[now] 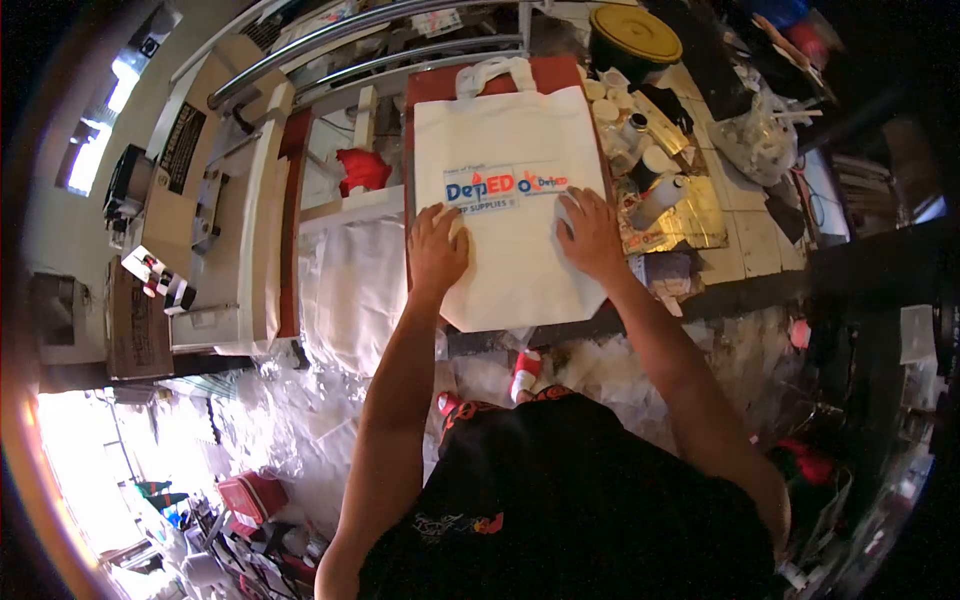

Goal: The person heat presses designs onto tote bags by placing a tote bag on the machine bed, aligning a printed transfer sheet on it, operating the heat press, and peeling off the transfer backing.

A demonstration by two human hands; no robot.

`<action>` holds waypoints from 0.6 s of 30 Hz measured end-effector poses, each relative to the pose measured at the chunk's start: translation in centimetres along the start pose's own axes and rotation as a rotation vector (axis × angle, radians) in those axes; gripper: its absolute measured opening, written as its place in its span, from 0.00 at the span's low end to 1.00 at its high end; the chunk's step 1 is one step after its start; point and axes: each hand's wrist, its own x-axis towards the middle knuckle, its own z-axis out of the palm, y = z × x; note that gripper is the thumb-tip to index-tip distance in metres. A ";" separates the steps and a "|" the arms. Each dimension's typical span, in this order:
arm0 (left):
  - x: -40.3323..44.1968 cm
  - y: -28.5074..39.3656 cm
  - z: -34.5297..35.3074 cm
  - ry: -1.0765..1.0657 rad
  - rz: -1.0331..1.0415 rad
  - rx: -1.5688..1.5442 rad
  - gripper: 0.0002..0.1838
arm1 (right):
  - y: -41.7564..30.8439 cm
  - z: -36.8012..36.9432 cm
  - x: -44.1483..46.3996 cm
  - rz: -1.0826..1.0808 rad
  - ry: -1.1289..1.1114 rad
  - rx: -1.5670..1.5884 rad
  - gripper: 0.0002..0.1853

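A white tote bag point(515, 270) lies flat on a red board point(556, 74), its looped handles point(492, 68) pointing away from me. Across its upper half is a blue and red "DepED" print point(490, 188); a rectangular strip or film seems to lie over part of it. My left hand point(437, 250) rests flat on the bag's left side, fingers stretched out just below the print. On the right side, my right hand point(592, 235) lies with its fingers spread near the print's right end. Neither hand holds anything.
Bottles and jars point(655, 195) crowd the bench right of the board, near a tub with a yellow lid point(636, 36). Metal rails point(370, 25) run behind. Leftward are a red cloth point(362, 172) and a pale machine frame point(262, 220). Plastic sheeting point(310, 420) covers the floor.
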 end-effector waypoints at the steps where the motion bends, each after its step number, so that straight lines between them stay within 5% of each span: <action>1: -0.1 0.1 0.3 -0.001 0.010 -0.005 0.20 | 0.4 0.1 0.0 0.007 0.005 -0.007 0.23; 18: -0.5 0.6 0.3 -0.120 -0.069 0.150 0.26 | 0.3 0.8 -0.6 0.069 0.025 0.052 0.23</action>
